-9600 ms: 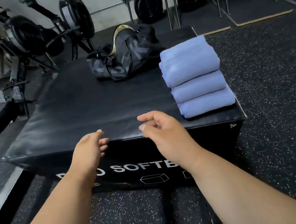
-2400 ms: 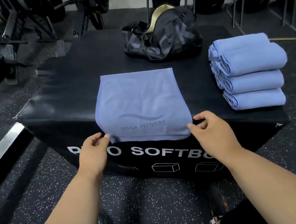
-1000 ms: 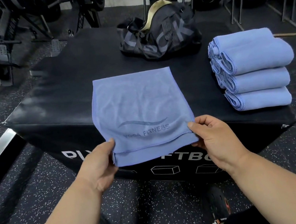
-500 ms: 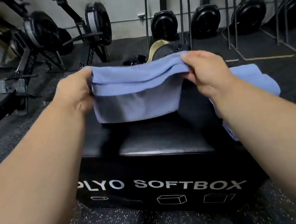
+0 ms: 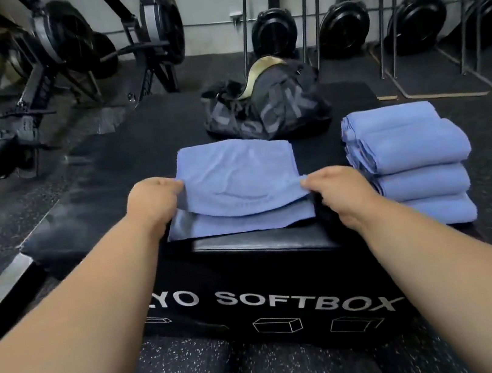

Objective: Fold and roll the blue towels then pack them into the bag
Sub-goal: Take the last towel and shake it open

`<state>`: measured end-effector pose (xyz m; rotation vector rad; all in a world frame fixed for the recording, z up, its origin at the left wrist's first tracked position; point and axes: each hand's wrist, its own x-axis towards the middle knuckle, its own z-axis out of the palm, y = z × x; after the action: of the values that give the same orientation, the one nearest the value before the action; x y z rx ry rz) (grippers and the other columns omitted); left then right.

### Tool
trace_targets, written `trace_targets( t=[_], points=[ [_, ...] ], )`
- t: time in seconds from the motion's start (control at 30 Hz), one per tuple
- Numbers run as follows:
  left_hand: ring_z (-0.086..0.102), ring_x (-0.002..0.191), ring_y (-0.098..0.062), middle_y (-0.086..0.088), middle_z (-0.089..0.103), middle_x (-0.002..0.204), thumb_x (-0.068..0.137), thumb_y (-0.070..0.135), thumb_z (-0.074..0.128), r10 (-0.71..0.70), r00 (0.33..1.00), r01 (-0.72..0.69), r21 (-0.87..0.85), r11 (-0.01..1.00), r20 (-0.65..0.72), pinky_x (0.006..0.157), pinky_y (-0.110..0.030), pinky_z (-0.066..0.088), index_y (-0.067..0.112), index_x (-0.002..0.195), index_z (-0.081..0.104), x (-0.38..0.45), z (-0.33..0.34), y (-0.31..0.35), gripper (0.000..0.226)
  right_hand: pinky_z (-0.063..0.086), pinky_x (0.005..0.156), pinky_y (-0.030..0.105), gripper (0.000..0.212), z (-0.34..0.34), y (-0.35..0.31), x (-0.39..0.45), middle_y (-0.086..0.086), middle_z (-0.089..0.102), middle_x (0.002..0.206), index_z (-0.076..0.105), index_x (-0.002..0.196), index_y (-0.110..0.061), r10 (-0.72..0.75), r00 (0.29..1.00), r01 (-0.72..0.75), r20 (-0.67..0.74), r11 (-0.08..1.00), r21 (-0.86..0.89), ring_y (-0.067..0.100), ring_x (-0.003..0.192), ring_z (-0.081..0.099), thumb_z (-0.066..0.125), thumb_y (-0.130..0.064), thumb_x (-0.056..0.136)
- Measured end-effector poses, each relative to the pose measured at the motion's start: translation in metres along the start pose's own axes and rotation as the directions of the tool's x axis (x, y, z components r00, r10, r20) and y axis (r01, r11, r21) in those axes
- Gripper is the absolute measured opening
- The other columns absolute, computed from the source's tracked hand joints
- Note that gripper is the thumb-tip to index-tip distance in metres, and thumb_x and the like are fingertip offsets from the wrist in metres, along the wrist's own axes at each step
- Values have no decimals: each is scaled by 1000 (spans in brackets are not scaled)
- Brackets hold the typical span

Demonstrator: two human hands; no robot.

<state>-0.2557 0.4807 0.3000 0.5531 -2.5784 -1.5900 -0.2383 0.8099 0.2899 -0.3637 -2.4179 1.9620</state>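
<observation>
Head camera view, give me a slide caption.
Both hands, left hand and right hand, fold a blue towel on the softbox.

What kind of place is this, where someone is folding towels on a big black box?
Most likely a gym. Rowing machines stand along the wall, more stand stored upright in racks, and the black box reads "SOFTBOX", a padded jump box. The speckled rubber floor fits that too.

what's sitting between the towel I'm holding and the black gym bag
Nothing: in the head view only a narrow strip of the black soft box top shows between the far edge of the towel and the bag. The towel stack sits off to the right.
</observation>
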Motion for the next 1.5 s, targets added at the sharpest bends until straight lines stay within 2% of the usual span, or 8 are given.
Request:
trace_targets(
  t=[0.2,0.33,0.6,0.87,1.0,1.2,1.3,1.5],
  points=[
    [60,86,-25,-4,65,92,91,19,65,-94,994,104,-223,969,55,85,-42,56,17,84,61,-19,10,-17,8,56,70,29,12,-4,-2,-10,0,73,81,61,93,-18,91,996,-94,26,964,250,15,72,71,60,-18,104],
    [35,72,-23,-5,40,73,86,13,53,-52,995,67,-177,982,90,64,-36,36,13,74,42,-35,2,-24,16,59,77,36,13,-2,14,-18,11,75,96,60,92,-13,157,984,-175,80,932,317,27,84,75,55,-8,103],
    [49,67,-15,2,59,74,87,19,64,12,1000,-12,-54,998,10,62,-30,41,13,82,58,-42,-10,-43,10,64,81,34,20,-1,36,-23,0,56,78,54,76,-13,32,999,-31,-39,999,18,5,70,64,62,-1,90],
    [61,71,-14,-7,75,91,88,17,73,72,996,-72,-1,997,-59,66,-27,48,14,94,65,-44,-8,-58,11,64,81,33,11,-4,41,-25,2,65,84,62,80,-9,7,996,-12,-84,998,-56,16,81,72,69,-4,88],
    [61,70,-13,-2,73,86,85,17,73,115,989,-114,20,993,-89,72,-30,51,20,91,64,-46,-6,-65,11,55,64,32,13,-3,43,-27,-2,69,68,60,74,-12,-39,992,9,-120,971,-239,22,71,74,71,-7,79],
    [69,87,-11,8,73,98,85,13,69,178,981,-168,120,978,-81,79,-27,52,29,94,66,-49,-3,-74,19,42,59,30,15,-4,47,-32,-1,62,68,59,74,-14,-138,987,95,-79,908,-407,13,60,51,72,-10,79],
    [67,100,-3,10,69,110,91,15,68,214,973,-199,157,967,-85,87,-24,50,34,101,68,-50,-3,-77,21,46,65,26,13,-5,49,-30,-8,62,74,65,81,-21,-163,984,121,-72,908,-401,9,65,54,73,-12,83],
    [70,96,-5,16,74,101,95,14,68,193,975,-181,110,977,-113,86,-23,52,34,100,70,-49,-5,-74,21,63,74,45,14,-4,52,-25,-6,66,76,69,84,-21,-90,989,57,-114,962,-266,14,69,63,79,-11,85]
  ],
)
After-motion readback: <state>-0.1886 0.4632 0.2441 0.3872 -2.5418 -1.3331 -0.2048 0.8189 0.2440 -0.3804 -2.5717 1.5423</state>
